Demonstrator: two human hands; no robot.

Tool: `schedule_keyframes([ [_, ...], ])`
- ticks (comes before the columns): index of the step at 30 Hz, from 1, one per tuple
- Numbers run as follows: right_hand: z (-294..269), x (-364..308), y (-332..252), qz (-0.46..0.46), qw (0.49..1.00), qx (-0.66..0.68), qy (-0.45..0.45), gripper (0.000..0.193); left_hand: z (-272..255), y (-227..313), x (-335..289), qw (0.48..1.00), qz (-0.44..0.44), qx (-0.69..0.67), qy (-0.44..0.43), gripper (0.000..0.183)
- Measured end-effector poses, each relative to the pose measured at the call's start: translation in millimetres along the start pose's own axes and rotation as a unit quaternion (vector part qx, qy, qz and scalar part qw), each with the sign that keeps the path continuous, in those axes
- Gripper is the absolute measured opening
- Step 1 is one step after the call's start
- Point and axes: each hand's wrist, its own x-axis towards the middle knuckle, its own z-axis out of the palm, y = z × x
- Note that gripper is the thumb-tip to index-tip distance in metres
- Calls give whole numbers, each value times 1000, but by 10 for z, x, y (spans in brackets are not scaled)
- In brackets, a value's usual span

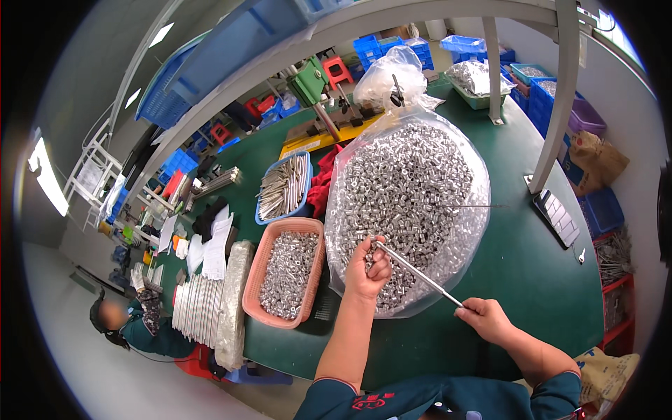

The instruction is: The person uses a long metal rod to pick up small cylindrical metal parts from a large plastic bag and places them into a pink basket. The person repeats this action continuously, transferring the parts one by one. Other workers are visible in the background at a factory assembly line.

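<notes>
A slim silver metal rod (420,271) slants over the near part of a big clear plastic bag (478,241), whose mouth is spread wide. Inside lies a heap of small silver metal sleeves (413,182). My left hand (368,271) is closed, thumb and fingers pinched at the rod's upper end. Whether a small sleeve is also between those fingers is too small to tell. Gripping the rod's lower end is my right hand (486,320), over the green tabletop (532,294) beside the bag.
Left of the bag stand a pink basket (250,297) of small metal parts and a blue basket (309,183) of thin metal pieces. A thin spike (490,206) juts past the bag. A phone (556,218) lies by the shelf post (560,105). A co-worker (150,329) sits far left.
</notes>
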Motion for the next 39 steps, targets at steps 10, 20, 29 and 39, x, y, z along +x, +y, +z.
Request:
schedule_keyframes([
  [10, 4, -5, 15, 19, 999, 20, -28, 26, -42, 91, -23, 998, -54, -23, -34, 29],
  [20, -83, 19, 39, -138, 971, -174, 92, 17, 51, 177, -95, 988, -38, 135, 57, 26],
  [29, -134, 20, 11, 98, 975, 155, -123, 25, 87, 142, -70, 994, -65, 83, 22, 29],
  [39, -58, -7, 5, 101, 972, 165, -133, 25, 89, -93, 0, 987, 80, 109, 84, 27],
])
